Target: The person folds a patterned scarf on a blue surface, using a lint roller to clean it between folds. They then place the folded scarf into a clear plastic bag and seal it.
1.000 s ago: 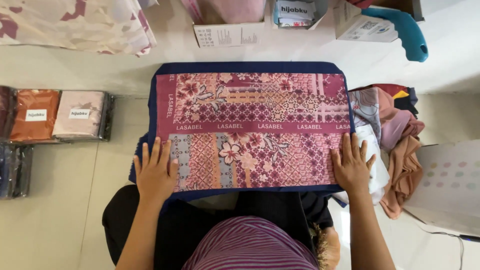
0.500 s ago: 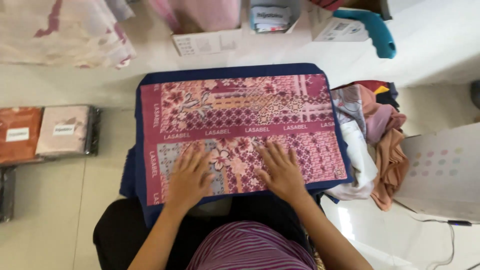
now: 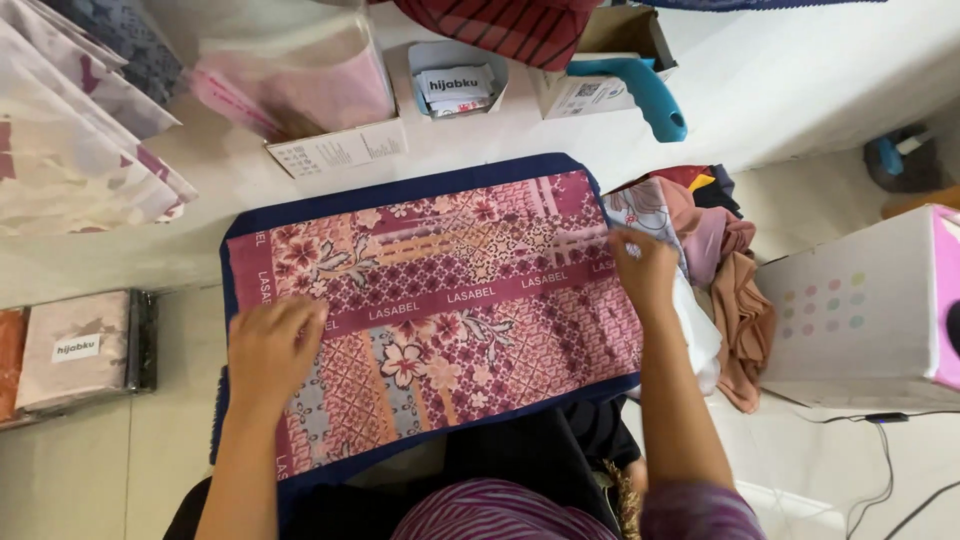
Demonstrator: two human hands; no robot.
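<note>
On the white floor before me lies the folded patterned scarf (image 3: 440, 310), a maroon and pink rectangle with flowers, lattice work and a navy border, its long edges running left to right. My left hand (image 3: 272, 350) rests flat on the near left part of the cloth, fingers together and slightly curled, holding nothing. My right hand (image 3: 643, 268) now sits at the far right edge, fingers bent over the border; whether it pinches the cloth there I cannot tell.

Half a second ago both hands lay side by side in the middle of the near half, palms down. A second ago they were spread apart at the near corners. So the hands came together over the middle and have parted again, the right one travelling farthest, out to the right edge. The scarf itself has kept its flat, folded shape throughout, which reads to me as smoothing and squaring of the fold.

Just right of the scarf, touching its edge, is a heap of loose fabrics (image 3: 720, 270) in pink, tan and red. Farther off stand a turquoise handle (image 3: 645, 95) and a box of packaged cloth (image 3: 310, 90). At the left lie bagged scarves (image 3: 75, 350).
</note>
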